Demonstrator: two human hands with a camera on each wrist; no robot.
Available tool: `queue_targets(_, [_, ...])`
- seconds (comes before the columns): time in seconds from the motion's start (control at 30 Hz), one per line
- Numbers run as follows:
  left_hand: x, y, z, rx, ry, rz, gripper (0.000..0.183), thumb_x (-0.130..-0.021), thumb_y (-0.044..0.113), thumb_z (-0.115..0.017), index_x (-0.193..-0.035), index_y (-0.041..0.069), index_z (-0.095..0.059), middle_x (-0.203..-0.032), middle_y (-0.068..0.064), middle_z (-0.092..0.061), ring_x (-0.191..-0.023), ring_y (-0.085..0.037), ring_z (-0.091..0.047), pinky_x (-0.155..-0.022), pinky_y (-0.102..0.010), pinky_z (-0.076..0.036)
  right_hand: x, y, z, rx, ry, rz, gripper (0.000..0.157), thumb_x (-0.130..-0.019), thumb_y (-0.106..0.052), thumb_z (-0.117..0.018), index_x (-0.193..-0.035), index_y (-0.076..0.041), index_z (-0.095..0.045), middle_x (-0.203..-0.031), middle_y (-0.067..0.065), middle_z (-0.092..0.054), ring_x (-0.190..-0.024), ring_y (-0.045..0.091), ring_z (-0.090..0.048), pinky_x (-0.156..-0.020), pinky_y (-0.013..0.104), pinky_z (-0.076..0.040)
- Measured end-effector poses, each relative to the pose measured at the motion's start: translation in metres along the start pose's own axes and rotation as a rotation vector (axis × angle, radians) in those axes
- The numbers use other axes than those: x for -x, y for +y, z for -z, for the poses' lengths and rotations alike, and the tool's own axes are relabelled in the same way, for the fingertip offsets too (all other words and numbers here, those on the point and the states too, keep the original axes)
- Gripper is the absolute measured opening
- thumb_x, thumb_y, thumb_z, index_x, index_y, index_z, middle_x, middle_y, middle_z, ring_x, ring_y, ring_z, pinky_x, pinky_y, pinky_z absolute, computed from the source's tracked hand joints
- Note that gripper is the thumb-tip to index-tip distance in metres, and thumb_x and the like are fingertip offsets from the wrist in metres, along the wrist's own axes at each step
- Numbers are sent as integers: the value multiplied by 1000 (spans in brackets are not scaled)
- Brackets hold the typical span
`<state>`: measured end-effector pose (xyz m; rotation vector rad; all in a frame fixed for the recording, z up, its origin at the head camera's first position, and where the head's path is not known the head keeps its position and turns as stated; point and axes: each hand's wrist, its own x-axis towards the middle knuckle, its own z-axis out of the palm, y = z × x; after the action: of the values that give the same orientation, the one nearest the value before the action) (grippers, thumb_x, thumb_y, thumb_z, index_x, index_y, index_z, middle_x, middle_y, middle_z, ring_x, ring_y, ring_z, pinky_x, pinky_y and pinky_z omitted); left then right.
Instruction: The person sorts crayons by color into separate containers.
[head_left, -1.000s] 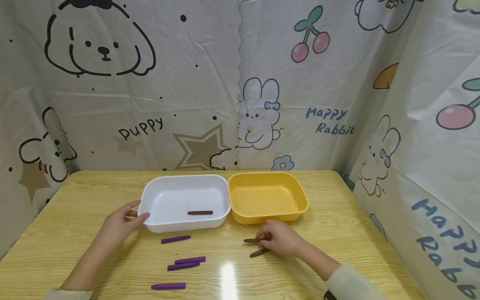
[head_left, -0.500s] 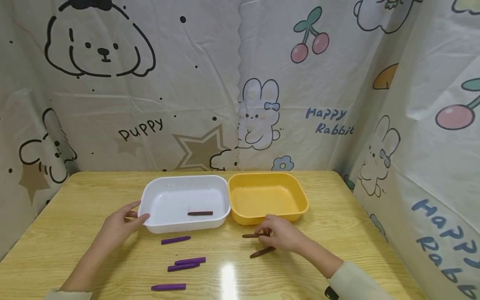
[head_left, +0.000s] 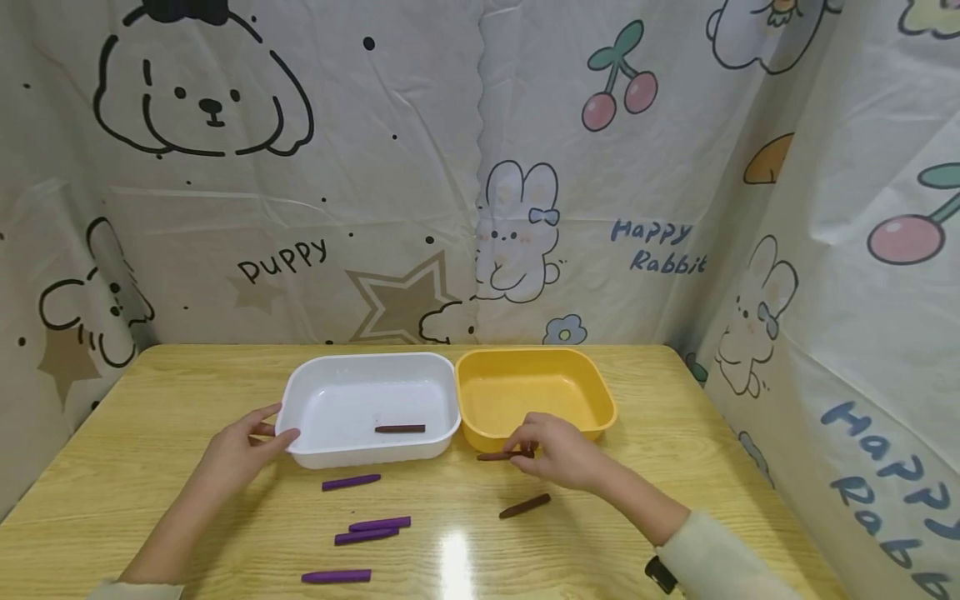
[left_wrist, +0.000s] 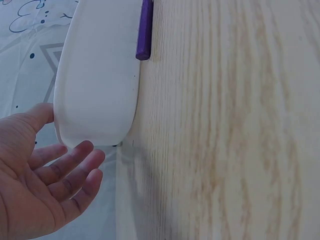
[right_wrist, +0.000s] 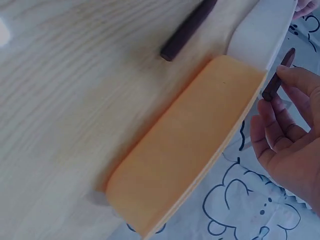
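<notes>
My left hand [head_left: 236, 454] holds the left end of a white plastic tray [head_left: 322, 457]. In the left wrist view its thumb meets the rim and its fingertips lie by the outer end wall. My right hand [head_left: 562, 452] pinches a brown crayon [head_left: 492, 457] between thumb and fingers, at the near edge of a yellow tray [head_left: 480, 432]. The right wrist view shows this crayon [right_wrist: 286, 61] raised above rim height. Another brown crayon [head_left: 525, 506] lies on the table below that hand. One more brown crayon [head_left: 400, 429] is inside the white tray.
Several purple crayons [head_left: 336, 576] lie on the wooden table [head_left: 600, 550] in front of the white tray. The two trays stand side by side, touching. A patterned cloth [head_left: 405, 192] hangs behind the table and along its sides.
My right hand has lifted the pinched brown crayon and moved it away from me, up to the yellow tray's near rim. The other loose brown crayon stayed. My left hand has not moved.
</notes>
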<state>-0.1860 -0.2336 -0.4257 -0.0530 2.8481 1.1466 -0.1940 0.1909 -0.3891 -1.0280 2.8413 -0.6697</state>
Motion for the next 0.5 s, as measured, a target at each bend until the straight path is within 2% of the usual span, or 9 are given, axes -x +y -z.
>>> queue_targets(0.2, [1, -1, 0, 0, 2, -4, 78, -89, 52, -55, -142, -3, -34, -116, -26, -60, -102, -39, -58, -74, -41, -53, -7, -10, 12, 11, 8, 5, 13, -83, -16, -71, -95, -16, -72, -81, -6, -57, -69, 5, -48, -62, 17, -43])
queue_targets(0.5, [-1, -3, -1, 16, -5, 2, 78, -89, 51, -55, -142, -2, -33, -116, -24, -60, -103, -38, -58, -73, -38, -54, -19, -20, 21, 31, 4, 5, 13, -84, -17, -70, -96, -16, -72, -82, -6, -58, -72, 9, -52, -64, 18, -44])
